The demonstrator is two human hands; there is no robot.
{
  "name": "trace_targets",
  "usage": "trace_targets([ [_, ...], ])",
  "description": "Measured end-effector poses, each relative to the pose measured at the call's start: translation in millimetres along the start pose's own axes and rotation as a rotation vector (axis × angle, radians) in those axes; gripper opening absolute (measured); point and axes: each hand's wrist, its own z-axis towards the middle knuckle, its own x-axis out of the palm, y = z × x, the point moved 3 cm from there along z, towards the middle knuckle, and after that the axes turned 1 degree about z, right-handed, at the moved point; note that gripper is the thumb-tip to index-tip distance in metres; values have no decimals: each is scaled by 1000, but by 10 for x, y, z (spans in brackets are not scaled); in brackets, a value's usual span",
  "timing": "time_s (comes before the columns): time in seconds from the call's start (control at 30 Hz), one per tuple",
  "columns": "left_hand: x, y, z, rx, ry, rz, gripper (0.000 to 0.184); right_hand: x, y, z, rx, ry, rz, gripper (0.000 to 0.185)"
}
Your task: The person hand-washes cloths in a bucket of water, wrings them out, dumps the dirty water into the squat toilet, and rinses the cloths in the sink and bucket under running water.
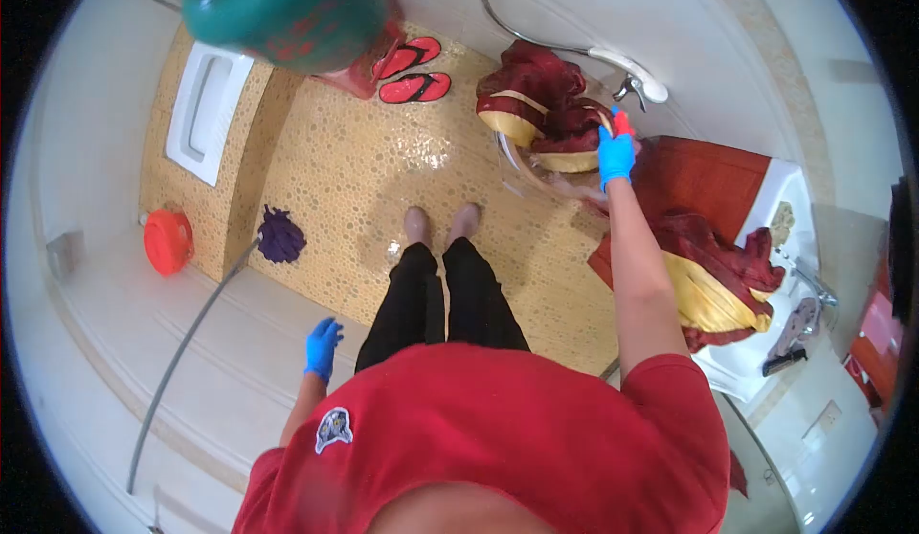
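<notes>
You stand on a wet, pebble-patterned floor (354,142), with a large green container (297,22) ahead to your left and a white washbasin (742,371) on your right. A maroon-and-yellow cloth (723,280) drapes over the washbasin's near side, beside a reddish-brown panel (704,185). Ahead to your right, a second maroon-and-yellow heap (531,84) lies over a pale tub (512,156) near the wall. A white squat toilet (182,103) sits on the raised step at your left, with a purple mop head (280,235) on the floor below. Red flip-flops (416,87) lie ahead of you.

Your blue-gloved right hand (616,156) is at the heap's right edge; you cannot tell whether its fingers clamp the fabric. Your blue-gloved left hand (323,350) hangs at your side, fingers loosely apart.
</notes>
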Motion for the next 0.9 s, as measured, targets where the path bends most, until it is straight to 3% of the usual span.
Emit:
trace_targets([
  [0.03, -40, 51, 8, -27, -4, 20, 38, 217, -336, 48, -63, 149, -98, 59],
  [0.1, -70, 99, -21, -77, -24, 44, 36, 399, -317, -56, 256, 453, -638, 76],
  [0.2, -105, 193, -72, -136, -40, 89, 35, 779, -644, -288, 350, 673, -731, 87],
  [0.3, -111, 206, -67, -182, -58, 135, 34, 1094, -878, -332, 354, 653, -804, 85],
  [0.47, -41, 36, -55, -242, -106, 200, 33, 1332, -1151, -179, 294, 721, -746, 66],
  [0.57, -7, -58, -17, -241, -118, 229, 33, 1441, -1370, -113, 245, 641, -725, 65],
  [0.63, -22, -107, 7, -201, -108, 220, 33, 1757, -1904, -133, 143, 388, -847, 62],
  [0.77, -88, -50, -11, -107, -107, 179, 33, 1411, -1234, -119, -168, 283, -854, 63],
  [0.83, -86, -40, -94, -116, -126, 158, 35, 1289, -1127, -174, 314, 646, -737, 68],
  [0.9, -181, 84, -109, -116, -123, 142, 36, 1133, -1001, -331, 372, 589, -636, 67],
])
